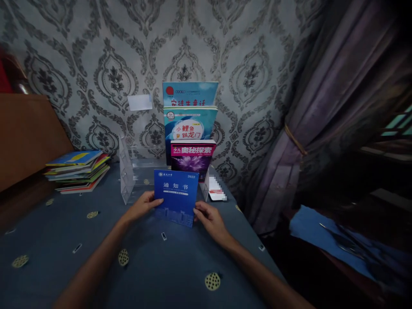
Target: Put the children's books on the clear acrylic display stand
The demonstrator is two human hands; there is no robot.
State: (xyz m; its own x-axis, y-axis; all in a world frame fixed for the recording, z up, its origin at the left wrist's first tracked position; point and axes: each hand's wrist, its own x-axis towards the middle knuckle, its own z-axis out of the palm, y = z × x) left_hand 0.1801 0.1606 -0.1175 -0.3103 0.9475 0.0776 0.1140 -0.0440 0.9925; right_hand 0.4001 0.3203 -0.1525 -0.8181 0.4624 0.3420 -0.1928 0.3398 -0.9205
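Observation:
My left hand [142, 206] and my right hand [210, 219] both grip a blue booklet [176, 195] by its lower side edges. It stands nearly upright in front of a clear acrylic tiered rack [131, 176]. Three books stand in the rack's right side: a purple one [192, 158] in front, a teal one [189, 122] behind it, and a light blue one [189, 93] at the back. The rack's left side holds nothing.
A stack of colourful books [79, 171] lies at the left on the blue patterned tablecloth [96, 257]. A small card [216, 191] lies right of the rack. Purple curtain [322, 128] hangs at the right; patterned wall behind.

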